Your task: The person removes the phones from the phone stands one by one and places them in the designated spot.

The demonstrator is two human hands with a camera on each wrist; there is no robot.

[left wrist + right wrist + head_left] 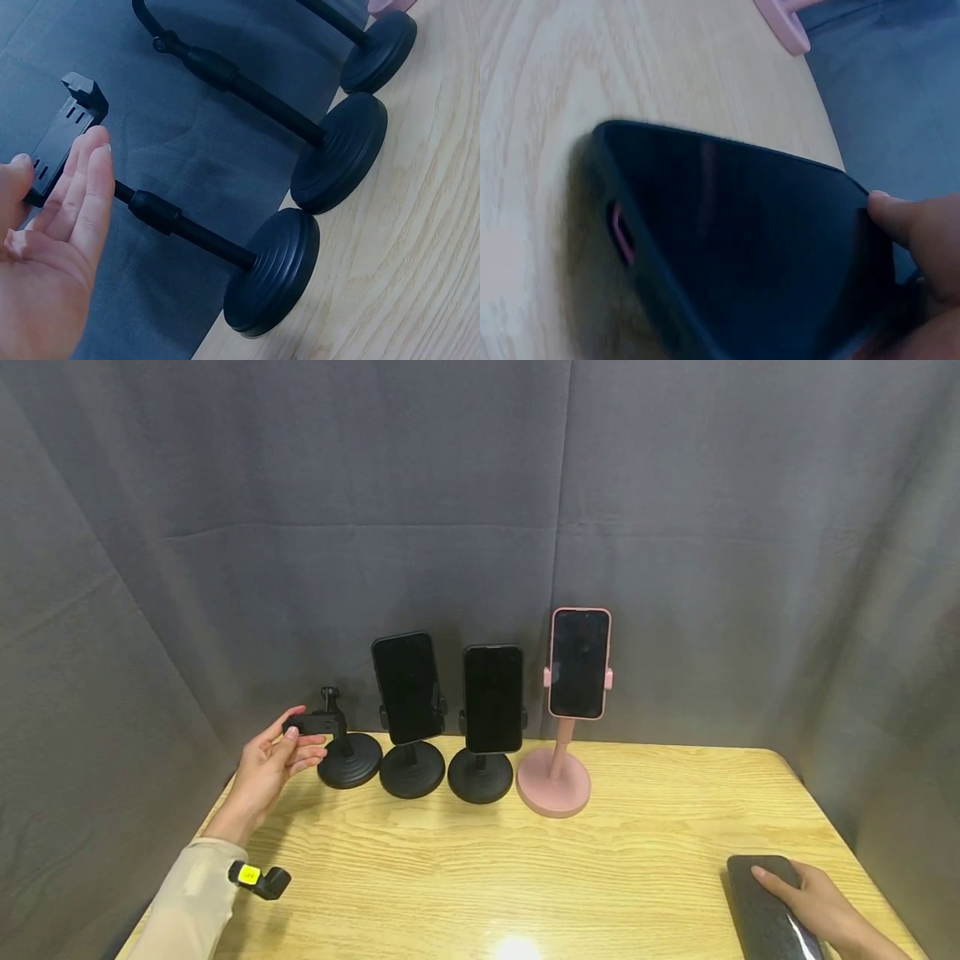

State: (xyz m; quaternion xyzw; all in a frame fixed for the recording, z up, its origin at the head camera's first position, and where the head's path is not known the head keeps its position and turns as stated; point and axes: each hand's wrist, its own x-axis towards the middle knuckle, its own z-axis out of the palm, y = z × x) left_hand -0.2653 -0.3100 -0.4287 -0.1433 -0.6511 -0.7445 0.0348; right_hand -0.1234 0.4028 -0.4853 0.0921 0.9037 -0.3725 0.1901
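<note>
At the left end of a row of phone stands, my left hand point(272, 766) pinches the clamp point(64, 139) of a black phone stand point(350, 762) between thumb and fingers. No phone sits in that clamp, and the stand's round base rests on the table. At the lower right, my right hand point(821, 902) grips a smartphone point(765, 897) by its edge, the thumb over the screen side. In the right wrist view the dark-cased smartphone point(742, 232) is tilted above the wood, and the fingers beneath it are mostly hidden.
Two more black phone stands point(412, 772) point(481, 779) and a pink phone stand point(553, 785) stand in line to the right, each bearing a dark-screened phone point(581, 664). A grey curtain point(480, 527) hangs behind and beside the wooden table point(637, 860).
</note>
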